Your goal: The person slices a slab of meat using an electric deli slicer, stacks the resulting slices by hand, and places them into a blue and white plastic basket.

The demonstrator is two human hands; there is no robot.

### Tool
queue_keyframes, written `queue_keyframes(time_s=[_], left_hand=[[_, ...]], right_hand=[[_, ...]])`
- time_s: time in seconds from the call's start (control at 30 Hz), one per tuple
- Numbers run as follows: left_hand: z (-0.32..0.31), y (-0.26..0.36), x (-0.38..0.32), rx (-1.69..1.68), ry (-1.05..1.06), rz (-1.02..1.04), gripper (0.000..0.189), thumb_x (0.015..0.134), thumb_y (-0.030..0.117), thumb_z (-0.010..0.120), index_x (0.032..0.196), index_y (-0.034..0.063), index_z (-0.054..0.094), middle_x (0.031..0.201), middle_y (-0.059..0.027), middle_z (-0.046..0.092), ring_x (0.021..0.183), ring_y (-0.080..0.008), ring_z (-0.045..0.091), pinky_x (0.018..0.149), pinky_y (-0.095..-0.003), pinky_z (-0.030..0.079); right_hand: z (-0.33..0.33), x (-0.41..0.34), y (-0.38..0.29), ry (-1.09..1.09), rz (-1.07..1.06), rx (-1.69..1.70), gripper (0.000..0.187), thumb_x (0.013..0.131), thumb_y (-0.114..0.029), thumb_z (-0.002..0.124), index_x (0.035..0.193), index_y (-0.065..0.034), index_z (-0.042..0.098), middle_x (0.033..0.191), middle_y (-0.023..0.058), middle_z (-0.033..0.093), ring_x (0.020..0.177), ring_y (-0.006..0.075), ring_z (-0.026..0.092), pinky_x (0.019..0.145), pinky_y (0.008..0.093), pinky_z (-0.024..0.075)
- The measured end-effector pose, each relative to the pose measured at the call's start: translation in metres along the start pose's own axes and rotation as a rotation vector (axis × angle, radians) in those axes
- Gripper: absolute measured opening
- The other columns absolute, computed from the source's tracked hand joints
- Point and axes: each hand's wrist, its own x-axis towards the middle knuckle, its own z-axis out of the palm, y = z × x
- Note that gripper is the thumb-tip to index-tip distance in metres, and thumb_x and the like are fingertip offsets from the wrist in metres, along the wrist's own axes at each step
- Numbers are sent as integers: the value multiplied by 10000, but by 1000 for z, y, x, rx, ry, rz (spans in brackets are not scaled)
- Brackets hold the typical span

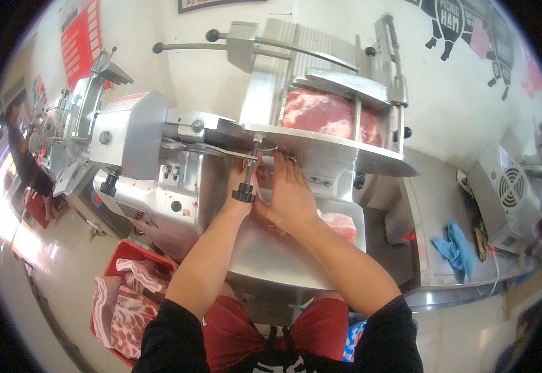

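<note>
Both hands reach in beneath the carriage of a metal meat slicer (294, 261). My left hand (239, 186), partly behind a threaded rod with a black knob (244, 192), has its fingers hidden below the slicer's edge. My right hand (292, 193) lies just right of it, fingers pointing forward and close together; a bit of red meat (264, 175) shows between the hands. Whether either hand grips it is not clear. Sliced meat with a pale fat edge (341, 226) lies on the slicer's tray beside my right wrist. A large block of raw meat (320, 114) sits in the carriage above.
A red crate (171, 262) of fatty meat slabs (129, 312) stands at lower left. On the metal counter (420, 224) at right are a blue cloth (455, 249) and a machine with a round vent (511, 189). More slicers (73, 116) and another person (24, 149) are at far left.
</note>
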Motion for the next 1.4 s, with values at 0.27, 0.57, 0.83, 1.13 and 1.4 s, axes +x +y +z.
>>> queue_keyframes(time_s=[0.27,0.57,0.83,1.13,1.4], left_hand=[[-6,-12,7,-60,70,8,300,1035,353,541,1197,117,630,1065,-18,654,994,-159,590,906,-319,453],[13,24,-21,401,-137,137,495,842,237,795,1250,69,569,1058,-77,655,972,-197,622,860,-354,515],[25,47,-52,819,-591,499,726,650,143,845,1268,42,476,1186,-168,604,1125,-284,609,996,-375,480],[-11,46,-40,824,-678,194,664,699,143,806,1302,65,540,1244,-108,606,1108,-259,620,906,-381,521],[-14,13,17,-1027,-161,-401,317,948,165,534,1157,-58,617,1003,-86,636,852,-250,619,819,-389,554]], right_hand=[[4,0,-5,-36,-108,-72,752,772,-261,751,1388,35,439,1313,244,571,1290,392,512,1081,508,414],[-25,-9,21,-519,96,521,444,879,-334,681,1166,-1,616,1120,113,659,1034,251,627,948,444,507],[-64,-21,22,-342,463,1125,489,951,-328,704,1284,6,574,1072,100,676,902,130,631,731,293,520],[-91,-77,80,-116,710,455,352,838,-193,707,1085,55,672,943,155,721,811,284,673,753,363,514],[-89,-93,68,-33,28,18,526,883,-275,661,1366,-86,577,1315,190,595,1258,377,540,1044,481,440]])
